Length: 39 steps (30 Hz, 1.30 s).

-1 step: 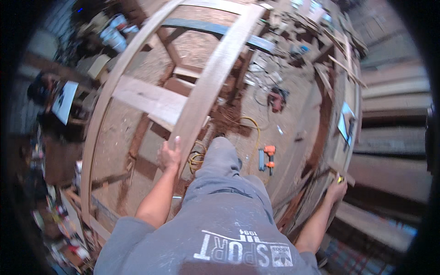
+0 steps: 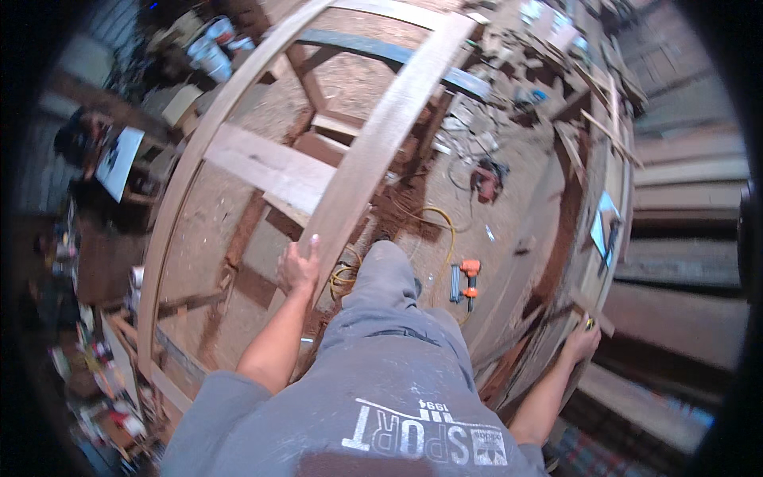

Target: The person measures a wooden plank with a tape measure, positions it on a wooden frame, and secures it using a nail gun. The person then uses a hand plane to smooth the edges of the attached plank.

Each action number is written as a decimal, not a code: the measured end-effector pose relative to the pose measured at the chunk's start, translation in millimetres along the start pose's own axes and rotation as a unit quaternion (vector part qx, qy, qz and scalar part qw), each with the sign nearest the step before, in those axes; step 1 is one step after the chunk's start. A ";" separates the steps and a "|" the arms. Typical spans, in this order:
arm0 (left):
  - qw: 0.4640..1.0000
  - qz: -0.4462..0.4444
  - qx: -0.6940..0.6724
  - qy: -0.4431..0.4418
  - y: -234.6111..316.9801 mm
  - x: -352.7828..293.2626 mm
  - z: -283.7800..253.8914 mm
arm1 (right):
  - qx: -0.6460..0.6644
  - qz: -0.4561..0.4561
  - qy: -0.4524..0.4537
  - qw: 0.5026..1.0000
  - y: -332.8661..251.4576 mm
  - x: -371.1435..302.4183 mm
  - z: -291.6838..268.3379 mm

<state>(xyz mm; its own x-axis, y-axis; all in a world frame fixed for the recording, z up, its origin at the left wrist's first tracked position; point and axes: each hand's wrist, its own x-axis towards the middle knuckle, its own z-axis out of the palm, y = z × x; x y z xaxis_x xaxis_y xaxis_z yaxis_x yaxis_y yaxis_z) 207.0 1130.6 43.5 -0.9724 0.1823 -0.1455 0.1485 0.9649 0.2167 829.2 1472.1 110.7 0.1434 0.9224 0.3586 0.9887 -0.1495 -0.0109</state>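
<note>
1. While your left hand grips the near right edge of the wooden frame, thumb uppermost, your right hand closes around a small yellow-and-black object near the bench edge.
2. Between frame and bench, open floor surrounds an orange nail gun.
3. Beyond the frame's left edge sits a white bucket, contents unclear.

The shirt is grey with a worn, dusty look, flecked with small pale specks. White print runs across the shirt's chest: block letters, some solid and some outlined, a thin line, and a pale square emblem at one end. A dark brown patch sits on the shirt, neckward of the print. The shirt's short grey sleeves leave the forearms bare. Below the shirt's hem are grey trousers.
</note>
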 end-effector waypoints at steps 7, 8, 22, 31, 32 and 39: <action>0.994 -0.024 -0.045 -0.097 -4.1 0.6 -37.2 | 0.030 -0.071 0.188 0.979 -64.1 -7.6 17.3; 0.992 -0.035 -0.054 -0.113 -3.1 1.8 -42.5 | 0.058 -0.122 0.235 0.963 -87.7 -12.0 13.5; 0.813 -0.289 -0.504 0.025 12.6 187.2 46.6 | 0.493 0.140 -0.663 0.546 -609.6 -175.7 30.5; 0.850 -0.240 -0.455 0.116 56.9 166.0 44.1 | 0.570 0.203 -0.672 0.427 -619.7 -206.7 49.8; 0.865 -0.233 -0.431 0.112 57.6 165.4 44.1 | 0.575 0.195 -0.667 0.433 -617.4 -207.6 53.4; 0.860 -0.229 -0.447 0.089 54.6 165.5 39.3 | 0.602 0.160 -0.609 0.492 -621.8 -218.2 48.9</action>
<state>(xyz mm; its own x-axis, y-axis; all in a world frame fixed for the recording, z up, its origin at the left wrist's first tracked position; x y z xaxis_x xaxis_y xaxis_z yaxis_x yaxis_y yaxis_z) 61.2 1220.9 -6.6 -0.9163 -0.2860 -0.2804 -0.3774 0.3820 0.8436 185.3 1381.2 -6.4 -0.5050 0.5596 -0.6571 0.1118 -0.7125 -0.6927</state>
